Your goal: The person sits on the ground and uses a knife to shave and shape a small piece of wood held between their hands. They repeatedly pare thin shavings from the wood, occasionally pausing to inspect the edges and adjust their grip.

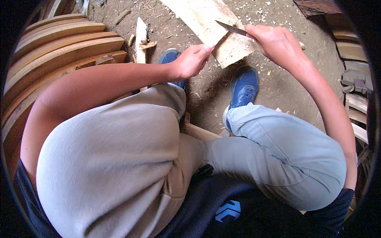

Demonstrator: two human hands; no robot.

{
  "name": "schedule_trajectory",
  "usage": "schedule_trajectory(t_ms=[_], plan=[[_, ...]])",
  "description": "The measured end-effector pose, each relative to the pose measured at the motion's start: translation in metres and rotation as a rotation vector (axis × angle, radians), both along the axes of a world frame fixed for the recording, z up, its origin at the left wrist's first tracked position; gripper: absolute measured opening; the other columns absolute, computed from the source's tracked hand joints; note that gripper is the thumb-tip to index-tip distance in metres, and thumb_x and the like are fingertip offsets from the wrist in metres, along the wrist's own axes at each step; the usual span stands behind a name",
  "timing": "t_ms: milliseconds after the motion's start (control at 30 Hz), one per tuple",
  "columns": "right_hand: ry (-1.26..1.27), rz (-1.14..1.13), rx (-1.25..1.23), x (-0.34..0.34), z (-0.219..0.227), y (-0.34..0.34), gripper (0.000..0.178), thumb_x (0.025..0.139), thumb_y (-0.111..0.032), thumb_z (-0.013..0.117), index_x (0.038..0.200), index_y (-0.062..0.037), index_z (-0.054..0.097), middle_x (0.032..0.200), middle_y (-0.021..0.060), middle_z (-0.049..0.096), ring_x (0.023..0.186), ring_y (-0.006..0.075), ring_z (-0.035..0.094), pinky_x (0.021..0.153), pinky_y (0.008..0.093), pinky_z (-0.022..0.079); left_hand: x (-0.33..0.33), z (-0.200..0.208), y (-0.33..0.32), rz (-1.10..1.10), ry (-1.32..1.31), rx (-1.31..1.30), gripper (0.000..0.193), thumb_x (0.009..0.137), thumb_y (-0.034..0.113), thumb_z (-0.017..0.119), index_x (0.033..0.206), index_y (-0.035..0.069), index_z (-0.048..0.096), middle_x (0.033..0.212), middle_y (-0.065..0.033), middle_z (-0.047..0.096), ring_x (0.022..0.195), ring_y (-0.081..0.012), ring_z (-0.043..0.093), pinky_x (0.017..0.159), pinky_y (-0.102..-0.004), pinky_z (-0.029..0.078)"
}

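Observation:
In my right hand [274, 41] is a knife [230, 27], its dark blade pointing left over a pale wooden board [234, 49]. The fingers are closed round its handle, which they mostly hide. My left hand [192, 61] is closed in a pinch beside the board's near left edge. What its fingertips hold is too small to make out. The board lies on the ground beyond my feet, with a raised edge or second layer across it near the blade tip. Whether the blade touches wood cannot be told.
Curved wooden pieces [71, 43] are stacked at the left. A split wood stick [141, 41] lies by my left shoe [170, 56]. My right shoe [243, 87] stands just below the board. Shavings litter the dirt floor [278, 83]; more timber [351, 51] lines the right.

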State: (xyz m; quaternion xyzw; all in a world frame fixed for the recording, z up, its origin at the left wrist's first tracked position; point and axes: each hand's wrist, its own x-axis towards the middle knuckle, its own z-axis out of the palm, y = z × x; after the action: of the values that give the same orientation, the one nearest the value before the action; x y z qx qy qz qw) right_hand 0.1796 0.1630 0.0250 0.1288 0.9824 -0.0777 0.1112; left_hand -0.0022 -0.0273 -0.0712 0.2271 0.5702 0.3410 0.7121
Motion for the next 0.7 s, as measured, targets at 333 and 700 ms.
schedule_trajectory(t_ms=[333,700], plan=[[-0.04,0.045,0.251,0.008,-0.007,-0.025,0.026,0.085,0.0,0.053,0.11,-0.0092,0.053,0.086,0.0128,0.068,0.074,0.0303,0.071,0.063,0.0424,0.057,-0.01,-0.001,0.002,-0.041,-0.077,-0.048,0.047,0.103,0.051,0.043,0.076,0.012,0.045,0.059,0.0023,0.04,0.045,-0.0093,0.034,0.04,-0.0273,0.028],[0.062,0.0,-0.039,0.011,-0.016,-0.013,0.013,0.09,-0.009,0.05,0.102,-0.0051,0.055,0.091,0.0169,0.069,0.084,0.0375,0.07,0.069,0.0475,0.057,-0.014,0.008,0.003,-0.057,-0.078,-0.068,0.045,0.103,0.05,0.042,0.076,0.015,0.042,0.058,0.0041,0.034,0.044,-0.0076,0.027,0.039,-0.0257,0.022]])
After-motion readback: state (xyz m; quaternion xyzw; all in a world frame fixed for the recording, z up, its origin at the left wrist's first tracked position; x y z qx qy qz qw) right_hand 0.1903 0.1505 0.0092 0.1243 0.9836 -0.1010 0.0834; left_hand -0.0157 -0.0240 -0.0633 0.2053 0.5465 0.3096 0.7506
